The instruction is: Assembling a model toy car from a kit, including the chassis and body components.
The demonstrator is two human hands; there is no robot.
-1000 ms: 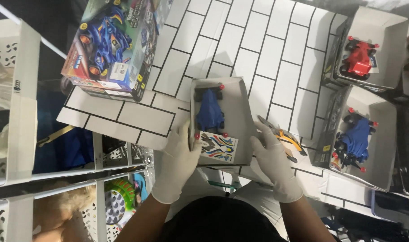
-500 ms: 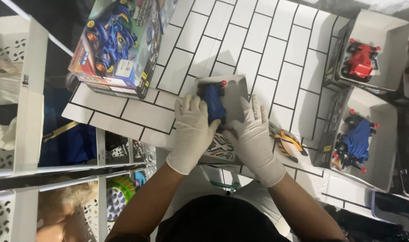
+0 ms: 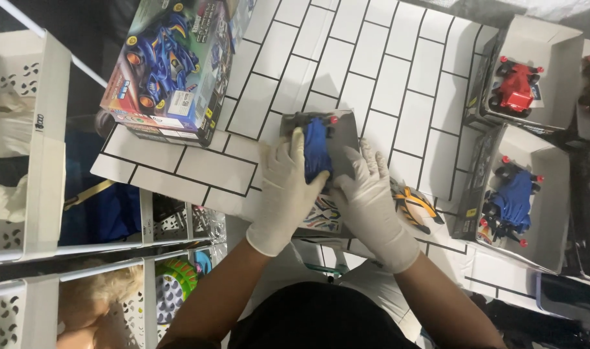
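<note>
A blue toy race car sits in a shallow grey box tray on a white brick-patterned tabletop. Both my hands wear white gloves. My left hand covers the tray's near left side, its fingers lying against the car. My right hand presses on the tray's near right part, touching the car's side. A sticker sheet shows under my hands at the tray's near end.
A colourful toy car box lies at the far left. Open boxes hold a red car and a blue car at the right. An orange-black part lies beside my right hand. White perforated bins stand left of the table.
Both hands moved from the tray's near edges up onto the tray and now close in around the blue car. The view shifted slightly.
</note>
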